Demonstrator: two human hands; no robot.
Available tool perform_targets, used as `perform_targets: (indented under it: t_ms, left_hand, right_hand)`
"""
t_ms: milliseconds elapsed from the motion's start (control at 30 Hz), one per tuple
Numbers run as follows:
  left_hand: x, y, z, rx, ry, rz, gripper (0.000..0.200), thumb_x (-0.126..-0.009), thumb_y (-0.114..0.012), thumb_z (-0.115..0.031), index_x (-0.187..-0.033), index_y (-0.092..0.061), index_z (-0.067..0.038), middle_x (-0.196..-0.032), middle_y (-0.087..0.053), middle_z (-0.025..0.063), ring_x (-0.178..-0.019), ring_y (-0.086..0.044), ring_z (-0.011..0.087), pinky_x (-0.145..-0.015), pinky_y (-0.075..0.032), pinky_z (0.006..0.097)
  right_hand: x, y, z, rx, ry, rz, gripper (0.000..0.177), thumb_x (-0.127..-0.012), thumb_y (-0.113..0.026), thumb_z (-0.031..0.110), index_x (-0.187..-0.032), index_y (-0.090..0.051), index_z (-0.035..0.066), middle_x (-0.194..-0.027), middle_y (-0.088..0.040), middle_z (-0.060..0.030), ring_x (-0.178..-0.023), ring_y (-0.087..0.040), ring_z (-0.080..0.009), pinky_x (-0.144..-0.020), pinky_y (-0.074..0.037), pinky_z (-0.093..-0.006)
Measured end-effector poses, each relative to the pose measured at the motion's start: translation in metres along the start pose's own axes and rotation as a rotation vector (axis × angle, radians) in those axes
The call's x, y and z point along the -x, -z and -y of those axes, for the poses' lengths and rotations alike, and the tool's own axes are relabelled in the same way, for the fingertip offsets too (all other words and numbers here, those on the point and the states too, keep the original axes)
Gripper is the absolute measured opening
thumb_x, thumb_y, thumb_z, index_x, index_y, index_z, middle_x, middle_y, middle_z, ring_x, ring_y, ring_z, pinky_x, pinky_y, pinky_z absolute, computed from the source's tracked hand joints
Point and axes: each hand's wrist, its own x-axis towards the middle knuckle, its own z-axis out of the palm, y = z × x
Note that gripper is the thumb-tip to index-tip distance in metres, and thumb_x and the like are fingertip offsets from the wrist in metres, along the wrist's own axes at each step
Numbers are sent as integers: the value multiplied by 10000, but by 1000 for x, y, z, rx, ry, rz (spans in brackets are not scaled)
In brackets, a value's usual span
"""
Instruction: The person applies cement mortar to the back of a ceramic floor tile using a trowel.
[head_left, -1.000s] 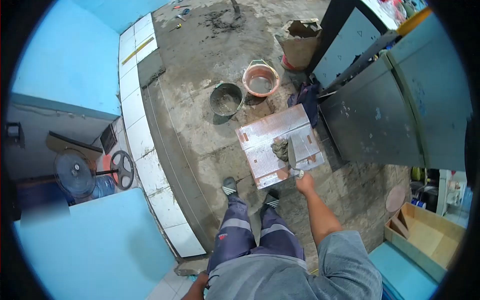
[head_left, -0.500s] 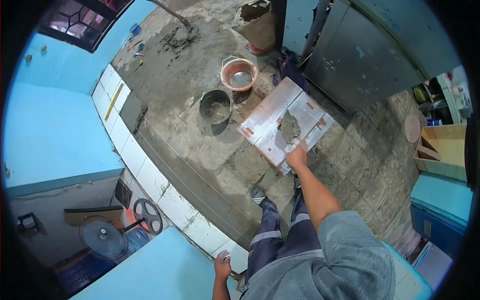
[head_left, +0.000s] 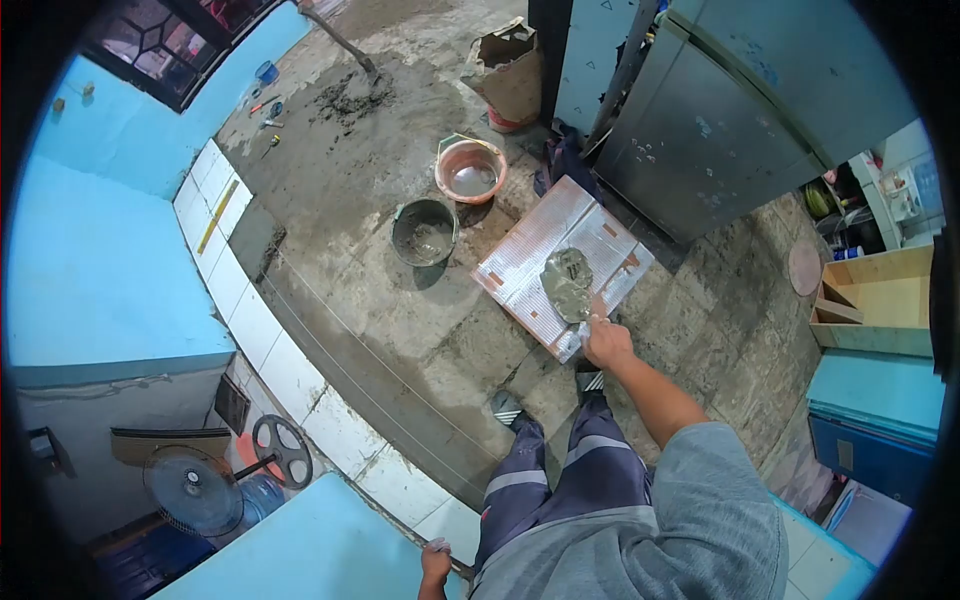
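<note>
My right hand (head_left: 607, 343) grips a trowel (head_left: 568, 305) whose blade is coated in wet grey mortar. The blade lies over the silvery ribbed back of a tile (head_left: 520, 290), which has orange-brown patches and rests on the floor past my feet. A rounded lump of mortar (head_left: 570, 266) shows around the far end of the blade; where blade ends and mortar begins is hard to tell. My left hand (head_left: 436, 562) hangs low beside the light-blue surface (head_left: 340, 530), fingers curled and whitish at the tips. Whether it holds anything is hidden.
A dark bucket (head_left: 424, 233) and an orange bucket (head_left: 471, 171) stand left of the tile. Two strings cross the rough floor beside white tiles (head_left: 290, 370). A mortar heap (head_left: 350, 95) lies farther back. A fridge (head_left: 700, 130) stands right; a fan (head_left: 193, 490) is lower left.
My right hand has drawn back toward my body with the trowel, and more of the mortar lump is visible. My left hand sits lower in view. The camera view has shifted slightly.
</note>
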Motion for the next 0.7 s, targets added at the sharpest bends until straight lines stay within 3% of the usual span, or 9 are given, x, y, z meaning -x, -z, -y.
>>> perform_targets:
  t_ms: [67,167,200,300,367,467,700]
  left_hand:
    - [3,-12,-9,64,44,-17,376,-880,-586,39,-1256,-595,49,-1042,-707,149,-886,-666,208,-780,-523,305]
    - [4,-37,-17,28,-61,-43,378,-882,-585,49,-1259,-597,38,-1063,-704,139,-908,-662,201,-796,-521,300]
    - [15,-47,-40,41,-44,-60,332,-887,-628,19,-1218,-611,36,-1061,-707,140,-989,-671,218,-884,-528,318]
    - [34,-79,-68,40,-56,-99,337,-888,-629,9,-1225,-611,31,-1073,-704,144,-1007,-669,228,-911,-522,328]
    - [52,-105,-83,20,-76,-113,336,-889,-642,-13,-1223,-623,17,-1078,-717,140,-1021,-675,231,-938,-510,329]
    - [72,-144,-106,-173,-137,-100,347,-883,-662,-38,-1226,-632,8,-1083,-731,141,-1041,-686,238,-956,-502,331]
    - [119,-219,-157,-196,-64,-63,376,-865,-675,-59,-1233,-630,6,-1103,-731,139,-1051,-690,263,-954,-506,338]
  right_hand:
    - [-9,-4,-21,69,48,-19,269,-970,-466,222,-1131,-563,30,-1079,-691,-205,-953,-685,-386,-815,-530,-502]
    - [-28,6,-51,123,158,-51,220,-973,-464,226,-1072,-569,59,-1034,-698,-181,-903,-695,-367,-761,-529,-500]
    - [-36,14,-58,129,201,-59,204,-967,-469,225,-1056,-566,69,-1028,-699,-174,-898,-698,-357,-750,-527,-499]
    - [-76,7,-96,137,300,-89,219,-954,-496,258,-1111,-572,126,-991,-688,-175,-858,-688,-385,-756,-512,-498]
    - [-86,1,-116,136,317,-63,213,-960,-500,260,-1087,-574,105,-979,-689,-169,-867,-687,-383,-777,-517,-502]
    - [-93,-2,-136,98,289,-51,235,-967,-512,295,-1073,-575,95,-968,-690,-171,-899,-685,-385,-801,-520,-508]
    - [-53,-9,-128,-117,-17,84,332,-989,-490,354,-1132,-560,62,-1036,-695,-213,-990,-672,-415,-875,-508,-529]
